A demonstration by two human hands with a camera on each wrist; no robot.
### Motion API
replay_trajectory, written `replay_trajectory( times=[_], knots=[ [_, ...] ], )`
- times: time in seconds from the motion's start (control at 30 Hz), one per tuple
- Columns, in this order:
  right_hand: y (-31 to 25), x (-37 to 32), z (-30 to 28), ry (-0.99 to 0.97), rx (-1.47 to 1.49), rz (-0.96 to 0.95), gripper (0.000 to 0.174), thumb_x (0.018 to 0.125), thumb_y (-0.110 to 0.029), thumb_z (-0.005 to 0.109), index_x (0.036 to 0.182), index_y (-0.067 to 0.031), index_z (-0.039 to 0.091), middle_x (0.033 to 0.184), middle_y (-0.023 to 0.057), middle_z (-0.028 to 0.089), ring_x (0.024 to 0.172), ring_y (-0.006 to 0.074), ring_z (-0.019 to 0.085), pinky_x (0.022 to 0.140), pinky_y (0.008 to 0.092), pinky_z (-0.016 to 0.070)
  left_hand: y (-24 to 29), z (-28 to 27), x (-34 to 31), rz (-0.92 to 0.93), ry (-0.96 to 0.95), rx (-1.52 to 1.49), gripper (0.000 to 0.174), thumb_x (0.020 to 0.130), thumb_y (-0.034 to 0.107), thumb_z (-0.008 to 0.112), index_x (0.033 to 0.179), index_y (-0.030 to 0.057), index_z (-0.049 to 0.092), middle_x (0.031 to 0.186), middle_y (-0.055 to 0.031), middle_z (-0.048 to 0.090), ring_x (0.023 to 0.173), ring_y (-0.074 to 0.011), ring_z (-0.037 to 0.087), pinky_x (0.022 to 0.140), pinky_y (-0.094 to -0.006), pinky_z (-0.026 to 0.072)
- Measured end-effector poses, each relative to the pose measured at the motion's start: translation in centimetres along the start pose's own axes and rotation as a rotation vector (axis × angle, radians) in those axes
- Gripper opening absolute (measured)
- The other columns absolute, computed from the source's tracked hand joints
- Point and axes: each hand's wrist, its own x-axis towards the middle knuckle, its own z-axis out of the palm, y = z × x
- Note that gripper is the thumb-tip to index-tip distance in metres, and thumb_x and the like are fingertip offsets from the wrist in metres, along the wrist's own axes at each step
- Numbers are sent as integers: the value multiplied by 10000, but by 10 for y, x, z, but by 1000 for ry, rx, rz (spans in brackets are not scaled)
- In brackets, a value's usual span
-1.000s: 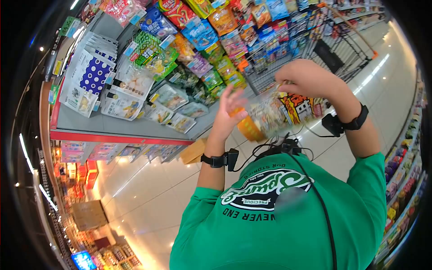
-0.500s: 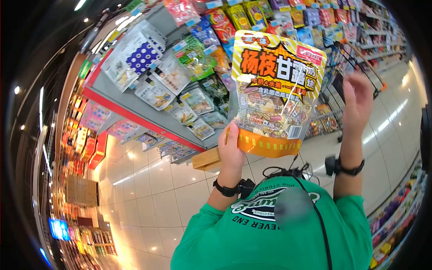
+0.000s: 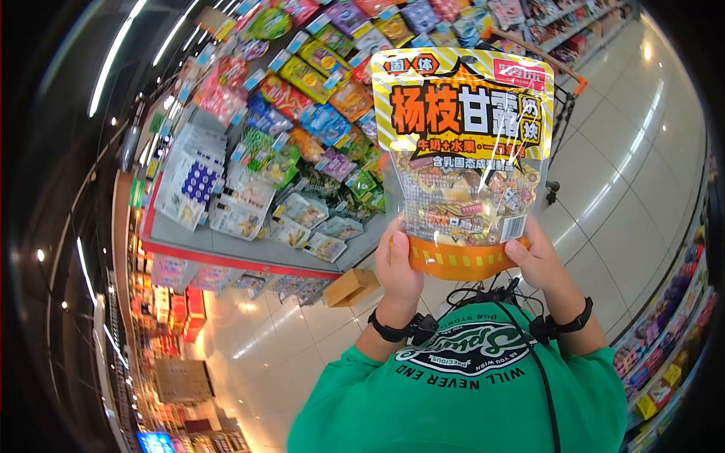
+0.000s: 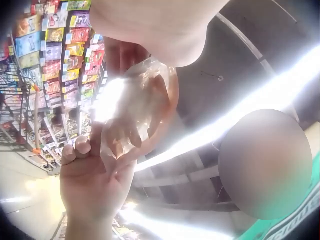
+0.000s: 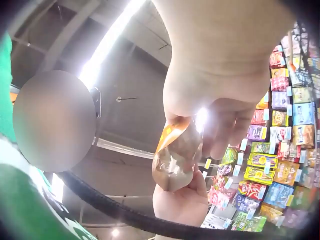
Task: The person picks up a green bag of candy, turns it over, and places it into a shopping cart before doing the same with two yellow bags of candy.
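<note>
A stand-up snack pouch [image 3: 462, 162] with a yellow striped top, large Chinese lettering, a see-through middle and an orange base faces the head camera upright. My left hand [image 3: 400, 264] grips its lower left corner, thumb on the front. At the lower right corner, beside the barcode, my right hand [image 3: 538, 257] pinches it the same way. The fingers behind the pouch are hidden in the head view. From below, the left wrist view shows the shiny pouch bottom [image 4: 137, 107] between both hands. Small wrapped pieces show through the clear part.
On the left, a grey shelf [image 3: 226, 245] with a red edge bears several rows of bagged snacks [image 3: 325, 124]. A shopping cart's handle [image 3: 580, 83] shows behind the pouch. A cardboard box [image 3: 351, 288] sits by the shelf's corner. More shelves [image 3: 664, 355] line the right side.
The pouch has turned from lying sideways to upright, facing the head camera. My right hand let go of its top, swung out to the right, and now holds the lower right corner.
</note>
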Motion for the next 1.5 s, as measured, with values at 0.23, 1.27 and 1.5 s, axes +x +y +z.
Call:
replay_trajectory(
  times=[0.23,1.27,1.5],
  knots=[
    [-8,-18,-48,26,73,-31,646,883,-343,529,1337,42,280,1275,95,449,1173,169,415,987,314,313,-12,42,-2,10,-95,95,502,919,295,434,1217,-108,411,1139,-169,542,1014,-207,548,889,-315,423],
    [119,98,-103,501,-289,418,258,929,-262,417,1007,-36,513,730,62,593,522,160,594,436,230,446,-195,-289,27,-649,-391,1088,491,876,359,518,1242,36,468,989,-118,630,875,-218,595,771,-323,462],
    [209,162,-134,384,-505,469,303,921,-264,417,1084,-23,504,790,82,594,520,198,605,438,256,496,-299,-435,-155,-1192,-169,934,445,811,311,563,1157,36,515,1003,-149,625,905,-299,599,769,-392,479]
  ],
)
